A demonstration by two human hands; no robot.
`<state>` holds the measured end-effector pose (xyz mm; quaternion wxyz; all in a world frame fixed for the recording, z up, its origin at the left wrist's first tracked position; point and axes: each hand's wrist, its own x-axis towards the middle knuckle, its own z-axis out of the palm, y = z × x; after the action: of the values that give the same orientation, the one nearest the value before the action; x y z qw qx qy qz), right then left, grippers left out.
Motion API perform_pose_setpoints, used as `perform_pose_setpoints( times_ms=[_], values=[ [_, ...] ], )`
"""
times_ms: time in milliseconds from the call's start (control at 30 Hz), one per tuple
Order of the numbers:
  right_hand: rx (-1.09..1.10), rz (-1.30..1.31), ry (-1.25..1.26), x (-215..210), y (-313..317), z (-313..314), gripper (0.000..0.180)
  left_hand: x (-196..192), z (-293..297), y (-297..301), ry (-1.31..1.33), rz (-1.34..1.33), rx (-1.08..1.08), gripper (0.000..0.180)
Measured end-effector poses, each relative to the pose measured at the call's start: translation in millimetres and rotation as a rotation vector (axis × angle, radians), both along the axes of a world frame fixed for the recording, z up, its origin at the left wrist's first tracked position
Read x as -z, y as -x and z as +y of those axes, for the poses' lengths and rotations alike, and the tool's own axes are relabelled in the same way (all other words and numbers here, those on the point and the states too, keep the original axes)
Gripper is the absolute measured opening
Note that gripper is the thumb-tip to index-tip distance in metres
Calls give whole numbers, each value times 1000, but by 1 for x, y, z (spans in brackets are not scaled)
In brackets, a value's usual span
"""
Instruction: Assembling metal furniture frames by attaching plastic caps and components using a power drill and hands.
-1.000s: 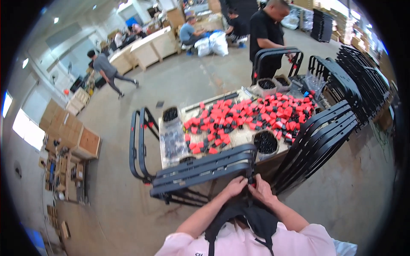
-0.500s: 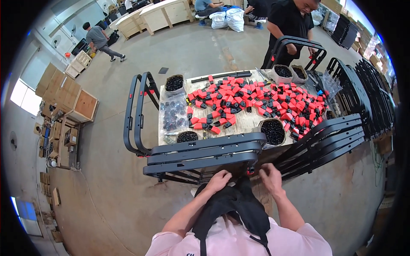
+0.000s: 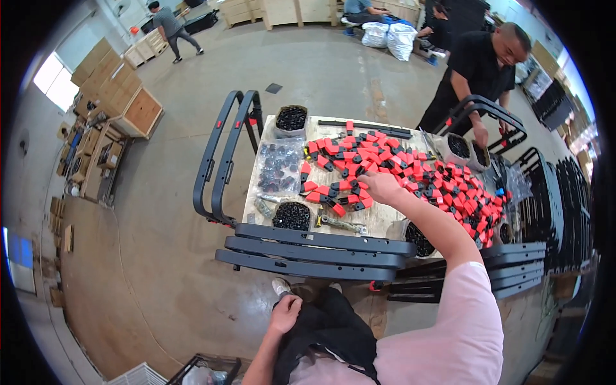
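Observation:
My right hand reaches over the table into a spread of red-and-black plastic end pieces. Its fingers are bent down and closed on one piece at the near edge of the spread, which they partly cover. My left hand is low in front of my dark apron, its fingers curled; whatever it may hold is hidden. Between me and the table, several dark grey curved metal frames lean side by side along the near edge. A small red piece shows at the lower side of these frames.
Tubs of small black parts stand at the near left, far left and near middle. A clear plastic bag lies at left. More frames lean at right. Across the table a co-worker handles another frame.
My right hand has gone from the near frame's end up and forward onto the plastic pieces. My left hand has drawn back from the frames toward my body. The view has shifted.

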<state>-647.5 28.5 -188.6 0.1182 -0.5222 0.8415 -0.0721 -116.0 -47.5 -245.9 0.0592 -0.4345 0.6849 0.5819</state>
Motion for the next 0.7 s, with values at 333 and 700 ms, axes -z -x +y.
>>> perform_pose_setpoints(
  times_ms=[333, 700],
  values=[
    [-388, 216, -189, 81, 36, -44, 32, -43, 3, -28, 169, -79, 12, 31],
    [128, -192, 638, -168, -91, -3, 18, -167, -39, 32, 293, 311, 224, 32]
  ],
)
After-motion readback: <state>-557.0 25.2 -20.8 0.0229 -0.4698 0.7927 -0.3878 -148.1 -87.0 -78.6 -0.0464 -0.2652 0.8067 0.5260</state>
